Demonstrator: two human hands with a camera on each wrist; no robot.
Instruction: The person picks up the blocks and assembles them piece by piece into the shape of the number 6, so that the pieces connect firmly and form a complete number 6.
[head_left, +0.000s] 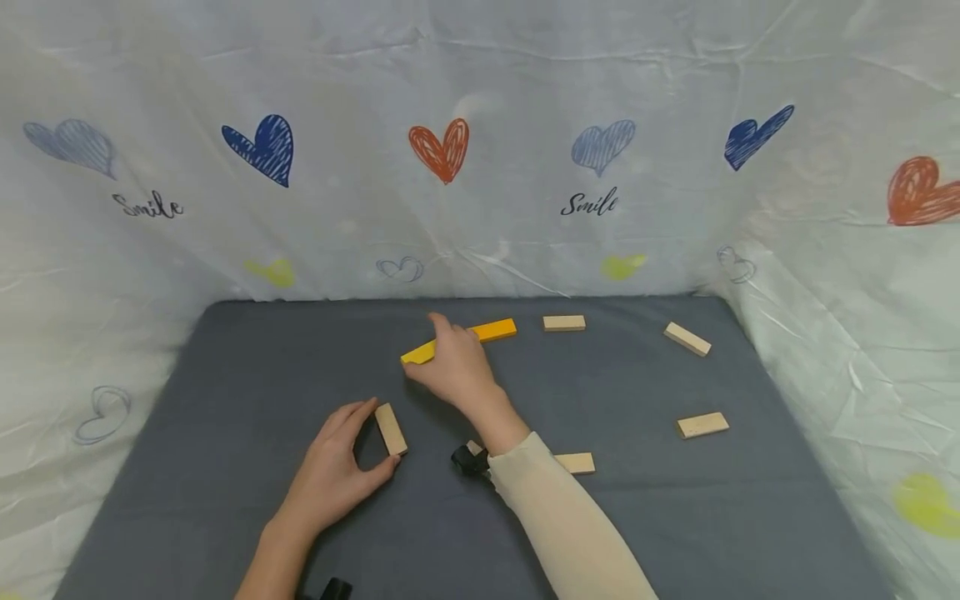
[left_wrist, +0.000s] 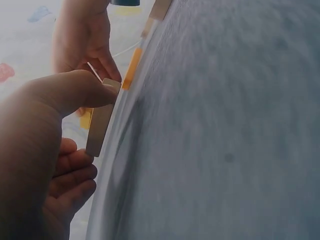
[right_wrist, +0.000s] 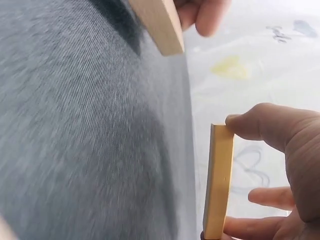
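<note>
Yellow wood is sitting in the right hand [head_left: 456, 367], and pale wood is sitting in the left hand [head_left: 337, 471]; with 12 o'clock pointing toward the far edge, the yellow block [head_left: 418, 353] is lying at about 1 o'clock from the pale block [head_left: 391, 429]. Their long axes are disagreeing: the yellow one is running from 8 to 2, the pale one from 11 to 5. Right fingers are pinching yellow by its ends, thumb on one, a fingertip on the other, as the right-wrist view is showing. Left fingers are likewise gripping pale endwise, fingertips at its 11 o'clock end and thumb at its 5 o'clock end. Whether either piece is touching the grey cloth [head_left: 637, 525], I cannot tell.

An orange block [head_left: 497, 330] is resting at 2 o'clock from the right hand, clearly the nearer hand, its axis tilting slightly above the 9-to-3 line. From that same hand, one plain block [head_left: 564, 323] is lying between 2 and 3, a second wooden piece [head_left: 687, 339] at 3, a third wooden piece [head_left: 702, 425] just past 3, and a half-covered piece [head_left: 576, 463] at 4, disappearing under the sleeve [head_left: 577, 525]. No container is showing.
</note>
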